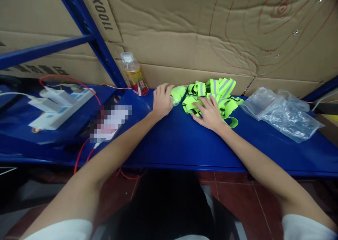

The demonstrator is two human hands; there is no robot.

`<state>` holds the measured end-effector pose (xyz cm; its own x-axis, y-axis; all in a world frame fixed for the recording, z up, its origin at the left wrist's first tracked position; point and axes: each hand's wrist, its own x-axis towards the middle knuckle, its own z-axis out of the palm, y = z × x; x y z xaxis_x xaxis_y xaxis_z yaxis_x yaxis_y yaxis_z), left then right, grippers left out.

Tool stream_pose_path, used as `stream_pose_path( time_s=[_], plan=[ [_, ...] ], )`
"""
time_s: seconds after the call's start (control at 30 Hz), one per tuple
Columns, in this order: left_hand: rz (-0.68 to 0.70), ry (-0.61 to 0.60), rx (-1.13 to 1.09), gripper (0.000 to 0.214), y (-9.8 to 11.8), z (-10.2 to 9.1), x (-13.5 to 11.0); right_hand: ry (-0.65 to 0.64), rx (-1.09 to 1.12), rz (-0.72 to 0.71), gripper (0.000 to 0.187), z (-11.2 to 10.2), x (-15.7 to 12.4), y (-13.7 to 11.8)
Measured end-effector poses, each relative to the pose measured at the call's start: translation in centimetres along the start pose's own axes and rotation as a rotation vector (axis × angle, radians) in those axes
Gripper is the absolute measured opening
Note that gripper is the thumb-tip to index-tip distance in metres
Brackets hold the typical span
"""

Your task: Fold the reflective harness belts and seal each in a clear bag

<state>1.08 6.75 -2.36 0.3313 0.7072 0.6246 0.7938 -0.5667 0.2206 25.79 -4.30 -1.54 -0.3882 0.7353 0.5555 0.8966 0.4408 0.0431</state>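
Note:
My left hand [163, 100] curls over the left end of a small clear bag with a neon-green reflective strap [179, 94] folded inside. Its thumb is mostly out of sight. Just to the right lies a loose heap of neon-green straps with silver reflective stripes [223, 88], some black parts showing among them. My right hand [210, 114] rests on the near side of this heap, palm down, fingers spread. One strap end forms a loop beside the right wrist.
Flat clear plastic bags [285, 115] lie at the right of the blue shelf [163, 145]. A bottle of red liquid [136, 78] stands at the back. Leftward are a blurred-out flat object [112, 123] with a cable and a white power strip [62, 109]. Cardboard [179, 49] backs the shelf.

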Motion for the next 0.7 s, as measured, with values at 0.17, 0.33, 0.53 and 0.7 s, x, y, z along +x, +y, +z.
stream_pose_path(
  time_s=[0.17,0.33,0.53,0.7],
  plan=[
    [0.268,-0.247,-0.103,0.051,0.6,0.1,0.0,-0.027,-0.099,0.091,0.048,0.9,0.0,1.5],
    [0.158,-0.143,-0.095,0.043,1.8,0.5,-1.2,-0.013,-0.097,0.166,0.038,0.5,0.0,2.2],
    [0.269,-0.157,-0.067,0.071,2.9,0.0,-1.9,-0.026,0.049,0.039,0.058,-0.5,-0.1,1.3],
    [0.393,-0.253,-0.137,0.068,2.9,-0.5,-1.9,-0.07,0.292,-0.021,0.065,-1.3,-0.1,0.4]
  ],
)
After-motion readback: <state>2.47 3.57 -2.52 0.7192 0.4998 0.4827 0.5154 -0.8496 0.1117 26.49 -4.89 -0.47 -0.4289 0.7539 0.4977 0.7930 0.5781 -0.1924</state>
